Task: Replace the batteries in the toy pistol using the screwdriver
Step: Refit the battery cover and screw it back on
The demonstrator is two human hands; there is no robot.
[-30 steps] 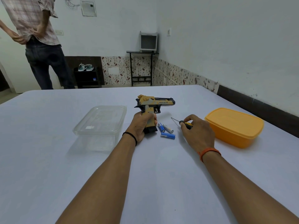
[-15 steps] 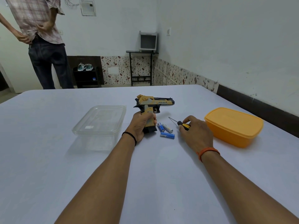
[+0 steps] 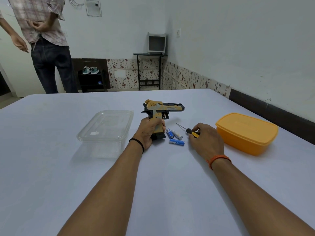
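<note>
Lettering on the toy pistol is unreadable. Left hand grips its handle; right hand pinches the screwdriver beside three batteries.

A wide pale lilac surface fills the lower part of the view. Behind it rise plain whitish walls, with a band of floral-patterned tiles along their base and a dark skirting strip on the right side. In the far corner stands a thin black metal stand with a small grey box-like object on top. Left of it is a dark low shelf holding a pair of teal shoes. A white panel box hangs high on the back wall, and a switch plate sits on the right wall. A person in a checked shirt and dark trousers stands at the far left. The light is soft and even.
</note>
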